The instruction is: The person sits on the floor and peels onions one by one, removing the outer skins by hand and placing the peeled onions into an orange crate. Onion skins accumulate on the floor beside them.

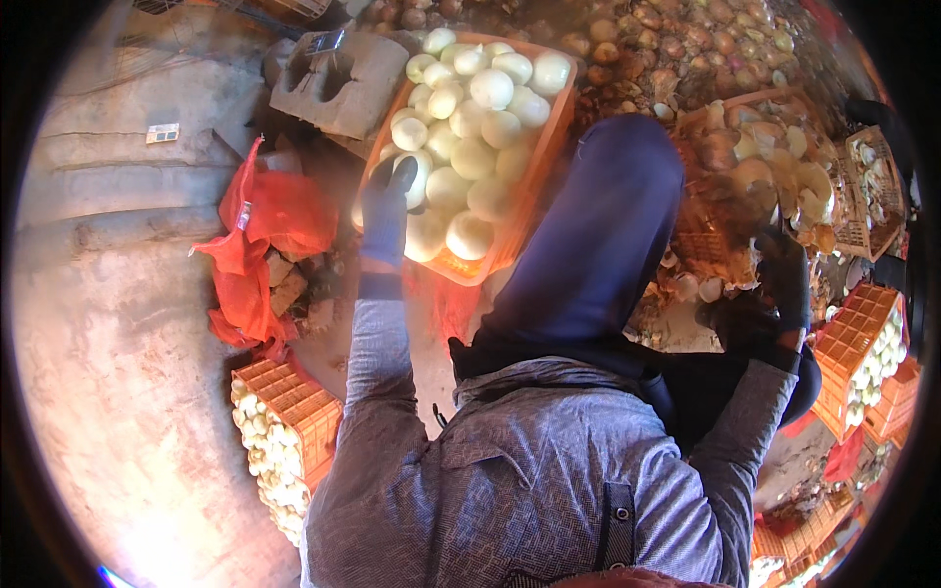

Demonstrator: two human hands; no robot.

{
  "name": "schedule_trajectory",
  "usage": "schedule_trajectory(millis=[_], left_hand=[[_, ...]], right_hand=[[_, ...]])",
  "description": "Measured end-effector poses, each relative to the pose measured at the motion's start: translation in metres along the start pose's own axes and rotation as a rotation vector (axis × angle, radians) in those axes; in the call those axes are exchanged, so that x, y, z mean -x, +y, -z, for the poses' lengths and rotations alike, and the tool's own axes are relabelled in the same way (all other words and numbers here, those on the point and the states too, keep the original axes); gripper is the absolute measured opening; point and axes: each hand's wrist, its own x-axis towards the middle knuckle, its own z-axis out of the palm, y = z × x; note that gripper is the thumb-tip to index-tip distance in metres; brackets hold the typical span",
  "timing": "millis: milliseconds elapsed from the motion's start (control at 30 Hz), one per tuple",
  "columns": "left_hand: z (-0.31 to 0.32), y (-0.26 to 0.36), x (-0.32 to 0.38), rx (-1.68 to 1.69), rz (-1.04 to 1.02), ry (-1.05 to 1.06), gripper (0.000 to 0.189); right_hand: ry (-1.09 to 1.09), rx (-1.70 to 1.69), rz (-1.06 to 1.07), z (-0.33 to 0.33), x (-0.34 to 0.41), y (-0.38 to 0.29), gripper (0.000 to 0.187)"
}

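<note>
My gloved left hand [387,209] is at the near left corner of an orange plastic crate [474,275] heaped with peeled onions [474,158]. Its fingers lie around one peeled onion [417,180] at the crate's left side. Over on the right, my right hand [781,250] wears a dark glove and is beside a second orange crate [706,239] filled with onion skins and peelings [772,162]. A small pale pointed thing, perhaps a blade, shows at its fingertips; its grip is hard to make out.
Unpeeled onions [684,51] cover the ground at the top right. A concrete block [345,88] stands left of the onion crate, near a red mesh bag [250,235]. More orange crates of peeled onions stand at the lower left [294,411] and right [845,353].
</note>
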Motion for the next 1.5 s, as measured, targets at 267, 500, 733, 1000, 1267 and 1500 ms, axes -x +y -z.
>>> schedule_trajectory(millis=[267, 500, 733, 1000, 1267, 1500], left_hand=[[0.031, -0.094, -0.036, -0.742, -0.442, 0.033, 0.038], [-0.087, 0.02, -0.037, 0.019, -0.235, -0.024, 0.039], [-0.331, -0.026, -0.165, -0.099, -0.096, -0.533, 0.035], [-0.447, -0.218, -0.25, -0.849, -0.338, -0.727, 0.053], [-0.476, -0.232, -0.243, -1.259, -0.461, -0.862, 0.04], [-0.459, -0.259, -0.288, -1.528, -0.905, -1.214, 0.035]], right_hand=[[-0.022, 0.171, 0.076, 0.0, 0.012, -0.027, 0.03], [-0.036, 0.04, 0.039, -0.014, 0.054, -0.061, 0.03], [-0.055, -0.196, -0.362, -0.015, 0.032, -0.089, 0.025], [-0.064, 0.094, -0.235, -0.006, 0.024, -0.055, 0.025], [-0.1, 0.06, -0.327, 0.003, 0.015, -0.064, 0.028], [0.059, 0.164, -0.224, 0.006, 0.019, -0.067, 0.032]])
